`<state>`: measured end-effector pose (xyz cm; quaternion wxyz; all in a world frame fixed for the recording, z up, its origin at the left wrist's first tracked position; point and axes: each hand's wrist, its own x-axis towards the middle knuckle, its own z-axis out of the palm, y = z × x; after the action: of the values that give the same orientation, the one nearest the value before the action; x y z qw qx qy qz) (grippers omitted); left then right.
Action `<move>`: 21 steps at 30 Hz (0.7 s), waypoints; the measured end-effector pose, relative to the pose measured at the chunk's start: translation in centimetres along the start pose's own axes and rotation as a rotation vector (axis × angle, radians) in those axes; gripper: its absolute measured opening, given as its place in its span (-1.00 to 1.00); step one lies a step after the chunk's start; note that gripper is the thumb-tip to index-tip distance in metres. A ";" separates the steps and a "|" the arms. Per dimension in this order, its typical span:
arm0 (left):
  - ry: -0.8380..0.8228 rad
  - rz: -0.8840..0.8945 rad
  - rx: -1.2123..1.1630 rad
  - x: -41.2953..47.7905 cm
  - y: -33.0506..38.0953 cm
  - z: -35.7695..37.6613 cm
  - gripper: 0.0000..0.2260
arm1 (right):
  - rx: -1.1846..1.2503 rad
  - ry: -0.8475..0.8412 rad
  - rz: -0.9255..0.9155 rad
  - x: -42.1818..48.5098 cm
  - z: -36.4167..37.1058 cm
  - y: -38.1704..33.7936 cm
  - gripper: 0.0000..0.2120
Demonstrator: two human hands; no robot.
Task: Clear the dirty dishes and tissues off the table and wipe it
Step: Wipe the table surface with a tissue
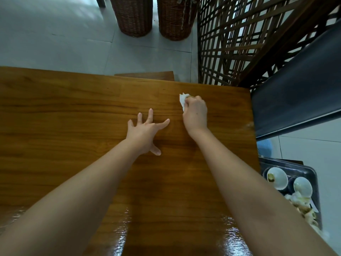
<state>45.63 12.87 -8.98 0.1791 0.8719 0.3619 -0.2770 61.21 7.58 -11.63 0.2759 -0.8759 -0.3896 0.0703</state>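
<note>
Dishes (pixel 276 177) sit off the worktop (pixel 73 111) on a tray (pixel 311 174); right hand (pixel 195 113) grips tissue (pixel 182 100), wiping; left hand (pixel 145 130) rests splayed flat. Wiping seems nearly finished.

A brown wooden table (pixel 73 117) fills the view, its near part glossy with bright reflections. The left hand (pixel 145 132) rests flat on it with fingers spread, and just beside it the right hand (pixel 195 113) grips a crumpled white tissue (pixel 182 101) against the top near the far right corner. Beyond the far edge, two wicker baskets (pixel 132 15) stand side by side on the pale tiled floor (pixel 55 43)
</note>
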 end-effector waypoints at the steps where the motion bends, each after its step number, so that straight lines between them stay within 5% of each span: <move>1: -0.002 -0.001 0.000 -0.1 0.0 0.0 0.03 | -0.004 -0.002 -0.026 -0.1 0.1 -0.1 -0.79; 13: 0.000 0.031 -0.015 -0.4 0.0 -0.3 0.02 | -0.014 0.101 0.293 2.1 -4.4 5.9 -0.78; 21: 0.013 0.010 0.011 0.1 0.0 0.2 0.03 | 0.059 -0.084 0.089 1.4 1.2 -2.3 -0.74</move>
<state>45.58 12.85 -9.16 0.1735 0.8763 0.3574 -0.2725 60.28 10.35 -11.31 0.2814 -0.8801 -0.3593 0.1305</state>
